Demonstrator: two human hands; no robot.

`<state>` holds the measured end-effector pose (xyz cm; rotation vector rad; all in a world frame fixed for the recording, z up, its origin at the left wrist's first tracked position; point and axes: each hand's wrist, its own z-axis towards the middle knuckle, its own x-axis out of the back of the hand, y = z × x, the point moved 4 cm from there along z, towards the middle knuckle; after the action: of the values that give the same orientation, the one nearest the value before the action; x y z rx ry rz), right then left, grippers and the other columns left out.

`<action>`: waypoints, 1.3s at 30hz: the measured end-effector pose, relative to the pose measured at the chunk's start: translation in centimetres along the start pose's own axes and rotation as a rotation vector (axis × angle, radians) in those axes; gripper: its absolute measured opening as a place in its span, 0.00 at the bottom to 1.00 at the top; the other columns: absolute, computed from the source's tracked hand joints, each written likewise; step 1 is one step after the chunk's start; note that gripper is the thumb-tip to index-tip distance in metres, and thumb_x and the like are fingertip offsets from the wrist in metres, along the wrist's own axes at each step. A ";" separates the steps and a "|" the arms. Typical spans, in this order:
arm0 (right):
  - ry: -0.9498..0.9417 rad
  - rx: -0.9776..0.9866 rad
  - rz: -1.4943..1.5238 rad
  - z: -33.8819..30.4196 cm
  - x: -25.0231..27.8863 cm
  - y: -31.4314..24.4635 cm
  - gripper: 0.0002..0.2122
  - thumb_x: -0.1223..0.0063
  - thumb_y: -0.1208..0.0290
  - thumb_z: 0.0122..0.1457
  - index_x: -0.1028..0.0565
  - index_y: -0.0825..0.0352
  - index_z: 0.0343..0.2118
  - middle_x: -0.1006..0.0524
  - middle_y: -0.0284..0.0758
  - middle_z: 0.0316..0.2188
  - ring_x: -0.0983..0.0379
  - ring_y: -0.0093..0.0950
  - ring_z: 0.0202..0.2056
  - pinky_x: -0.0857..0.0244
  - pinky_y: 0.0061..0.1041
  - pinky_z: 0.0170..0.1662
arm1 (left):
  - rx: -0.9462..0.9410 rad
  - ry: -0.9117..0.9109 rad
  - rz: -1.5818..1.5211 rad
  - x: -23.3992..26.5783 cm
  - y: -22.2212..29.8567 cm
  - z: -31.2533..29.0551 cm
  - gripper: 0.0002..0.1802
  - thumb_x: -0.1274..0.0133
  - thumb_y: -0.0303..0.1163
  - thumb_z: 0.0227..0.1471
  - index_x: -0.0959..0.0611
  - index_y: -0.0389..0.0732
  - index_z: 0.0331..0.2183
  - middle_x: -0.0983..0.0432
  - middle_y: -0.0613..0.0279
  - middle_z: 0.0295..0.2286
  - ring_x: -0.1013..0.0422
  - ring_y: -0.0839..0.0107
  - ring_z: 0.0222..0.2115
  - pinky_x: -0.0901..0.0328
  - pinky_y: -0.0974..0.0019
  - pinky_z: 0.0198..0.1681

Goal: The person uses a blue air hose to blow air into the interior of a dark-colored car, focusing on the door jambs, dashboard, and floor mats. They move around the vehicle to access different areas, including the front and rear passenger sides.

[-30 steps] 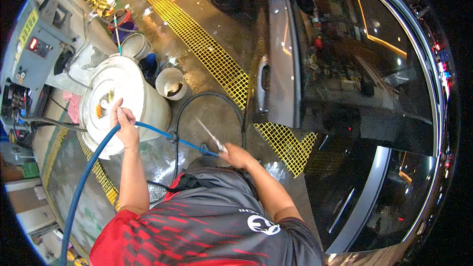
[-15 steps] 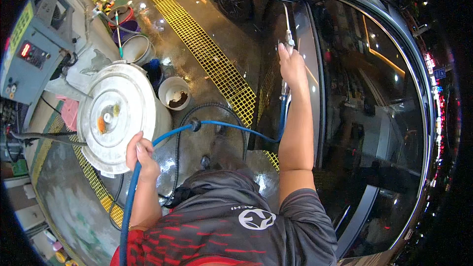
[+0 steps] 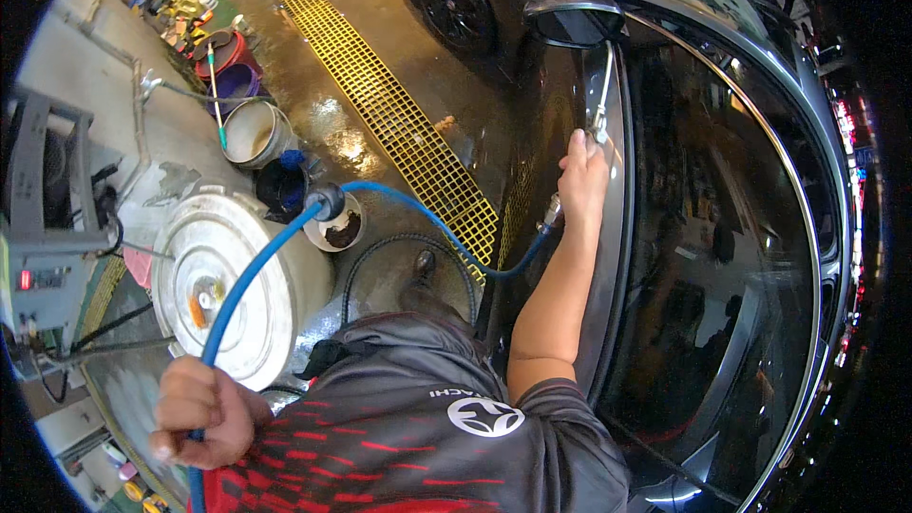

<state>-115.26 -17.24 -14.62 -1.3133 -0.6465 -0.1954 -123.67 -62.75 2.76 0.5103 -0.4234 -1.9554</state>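
My right hand (image 3: 582, 179) is wrapped round the handle of a metal spray gun (image 3: 598, 125). Its thin nozzle tube points away from me, the tip close by the lower edge of the car's side mirror (image 3: 574, 23). No spray can be made out. A blue hose (image 3: 382, 192) runs from the gun's base and arcs across to the left, carrying a dark round collar (image 3: 325, 200). At the lower left, my left hand (image 3: 207, 412) is closed round this hose, close to my body. The dark car's side window (image 3: 712, 218) fills the right side.
A large pale lidded drum (image 3: 214, 290) stands on the left, with a white bucket (image 3: 337, 223) and several other pails beyond it. A yellow floor grating (image 3: 380, 100) crosses the wet floor. Black hose (image 3: 389, 239) loops near my feet. A grey control box (image 3: 43, 271) is at far left.
My left hand has pulled back and to the left with the hose, whose collar now sits higher and farther left. The spray gun has shifted right, its tip by the mirror. The view has shifted too.
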 end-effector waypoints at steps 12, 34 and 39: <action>-0.154 -0.359 -0.104 3.5 0.7 4.0 0.20 0.57 0.55 0.61 0.30 0.71 0.26 0.29 0.34 0.16 0.34 0.24 0.18 0.42 0.27 0.21 | 0.013 -0.034 -0.019 -1.9 -17.2 6.8 0.20 0.64 0.40 0.59 0.30 0.46 0.50 0.44 0.69 0.15 0.49 0.78 0.15 0.53 0.70 0.19; -0.300 -0.288 -0.427 36.3 -49.3 0.2 0.30 0.59 0.46 0.57 0.26 0.79 0.30 0.26 0.57 0.30 0.29 0.51 0.39 0.36 0.40 0.40 | 0.247 -0.341 -0.090 -5.0 -60.3 25.9 0.08 0.56 0.35 0.56 0.28 0.45 0.38 0.40 0.69 0.10 0.46 0.77 0.07 0.46 0.70 0.11; -0.281 -0.490 -0.424 38.9 -60.0 1.9 0.32 0.59 0.43 0.56 0.25 0.78 0.33 0.26 0.58 0.35 0.30 0.50 0.43 0.37 0.41 0.46 | 0.287 -0.383 -0.087 -4.2 -64.2 29.0 0.09 0.54 0.34 0.55 0.28 0.46 0.39 0.36 0.67 0.13 0.44 0.76 0.08 0.44 0.72 0.12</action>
<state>-175.79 6.48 -44.46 -1.6757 -1.1677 -0.5473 -186.04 -30.46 -4.36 0.3346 -0.9475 -2.0911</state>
